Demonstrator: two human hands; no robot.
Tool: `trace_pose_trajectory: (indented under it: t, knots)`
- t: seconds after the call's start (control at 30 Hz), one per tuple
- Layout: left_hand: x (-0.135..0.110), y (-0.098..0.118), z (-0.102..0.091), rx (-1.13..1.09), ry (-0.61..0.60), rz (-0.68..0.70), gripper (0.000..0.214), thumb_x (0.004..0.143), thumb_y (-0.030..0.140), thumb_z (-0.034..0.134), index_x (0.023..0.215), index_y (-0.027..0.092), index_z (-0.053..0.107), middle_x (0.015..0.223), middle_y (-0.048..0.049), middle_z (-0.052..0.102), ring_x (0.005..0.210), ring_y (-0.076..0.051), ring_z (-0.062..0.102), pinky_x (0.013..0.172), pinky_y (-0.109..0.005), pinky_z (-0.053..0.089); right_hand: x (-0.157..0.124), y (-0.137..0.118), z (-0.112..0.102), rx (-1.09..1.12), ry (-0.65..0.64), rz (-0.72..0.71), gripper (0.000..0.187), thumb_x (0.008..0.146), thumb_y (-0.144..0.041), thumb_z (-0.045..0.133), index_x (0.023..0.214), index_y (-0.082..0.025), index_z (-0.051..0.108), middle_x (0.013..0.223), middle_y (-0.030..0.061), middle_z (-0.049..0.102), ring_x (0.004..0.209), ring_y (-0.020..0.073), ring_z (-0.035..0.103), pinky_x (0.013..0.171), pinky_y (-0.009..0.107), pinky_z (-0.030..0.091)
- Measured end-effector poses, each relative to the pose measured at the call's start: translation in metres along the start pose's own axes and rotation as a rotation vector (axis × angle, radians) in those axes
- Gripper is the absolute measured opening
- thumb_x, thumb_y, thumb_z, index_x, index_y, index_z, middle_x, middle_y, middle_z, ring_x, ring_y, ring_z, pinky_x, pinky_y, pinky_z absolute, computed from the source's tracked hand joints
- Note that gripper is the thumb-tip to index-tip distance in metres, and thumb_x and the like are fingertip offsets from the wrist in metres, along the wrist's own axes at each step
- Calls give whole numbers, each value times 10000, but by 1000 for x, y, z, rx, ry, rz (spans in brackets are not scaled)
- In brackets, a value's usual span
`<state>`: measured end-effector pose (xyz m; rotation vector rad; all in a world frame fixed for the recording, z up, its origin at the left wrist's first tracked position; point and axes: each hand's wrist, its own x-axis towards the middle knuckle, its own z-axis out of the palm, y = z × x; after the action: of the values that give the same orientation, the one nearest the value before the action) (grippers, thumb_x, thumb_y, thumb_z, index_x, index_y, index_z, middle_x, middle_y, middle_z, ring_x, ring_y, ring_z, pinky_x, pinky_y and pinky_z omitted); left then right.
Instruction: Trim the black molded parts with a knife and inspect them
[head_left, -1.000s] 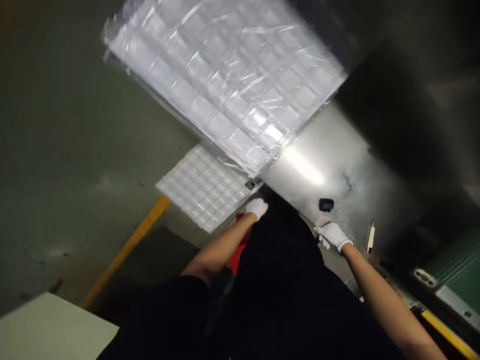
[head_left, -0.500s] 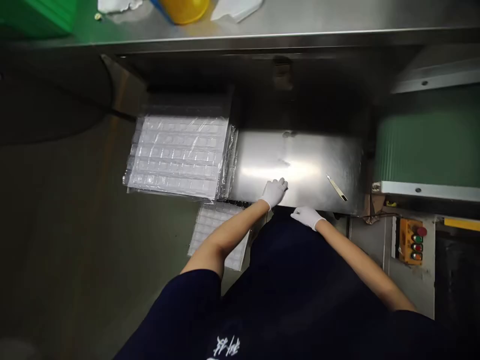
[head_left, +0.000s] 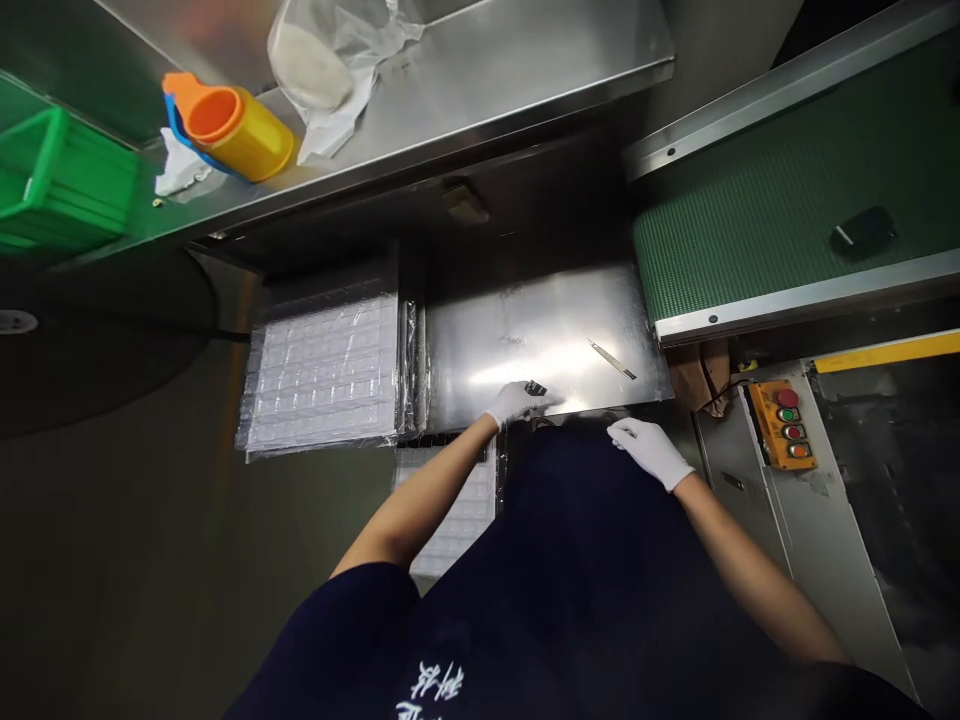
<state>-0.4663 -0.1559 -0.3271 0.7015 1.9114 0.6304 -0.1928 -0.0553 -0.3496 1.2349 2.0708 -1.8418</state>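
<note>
A small black piece sits at the fingertips of the left grip, on the bright steel table near its front edge. The fingers are drawn together at it, though whether they clamp it or only rest against it cannot be told. The right grip is open and empty, just past that edge and near the person's dark shirt. A slim metal blade lies on the steel, apart from both hands, seemingly kept out of their way. Left of the steel lies a stack of plastic-wrapped clear blister trays, with another tray lower in the frame, both within easy reach. At upper right, a green conveyor belt carries a black object — at upper left, an orange-and-yellow cup sits on a steel shelf.
</note>
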Motion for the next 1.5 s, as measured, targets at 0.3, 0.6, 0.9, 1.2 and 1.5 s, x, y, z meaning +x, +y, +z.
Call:
trace_pose_trajectory:
  t: [0.3, 0.6, 0.9, 1.2, 1.5]
  knots:
    - [-90, 85, 58, 17, 186, 247, 508, 960, 633, 564, 667, 224, 492, 545, 5, 521, 512, -155, 507, 565, -301, 407, -28, -78, 2, 675, -182, -122, 479, 793, -588, 830, 900, -145, 685, 757, 43, 717, 659, 170, 700, 627, 284, 560]
    - [-136, 114, 42, -527, -168, 279, 492, 1065, 534, 376, 697, 226, 486, 559, 0, 583, 518, -174, 617, 565, -322, 484, -46, -88, -11, 952, -574, -333, 583, 826, -650, 785, 1017, -103, 720, 916, 130, 764, 745, 199, 747, 684, 308, 614]
    - [-159, 121, 21, -181, -206, 208, 52, 860, 217, 629, 823, 185, 612, 669, 8, 659, 598, -136, 572, 574, -252, 441, -60, -111, -28, 671, -453, -243, 463, 766, -555, 874, 819, -123, 717, 666, 44, 713, 573, 161, 676, 547, 260, 571]
    - [-159, 112, 39, -707, -427, 186, 539, 877, 619, 692, 616, 162, 572, 457, 7, 519, 417, -89, 430, 475, -253, 316, -87, -140, -35, 538, -262, -389, 498, 835, -602, 797, 657, -162, 648, 603, 27, 672, 552, 131, 615, 533, 238, 490]
    - [-144, 98, 61, -927, -501, 107, 533, 664, 675, 810, 622, 207, 557, 415, 44, 377, 383, -109, 358, 437, -290, 344, -104, -147, -38, 493, -210, -457, 407, 787, -428, 884, 622, -177, 609, 652, -2, 625, 587, 111, 555, 563, 247, 448]
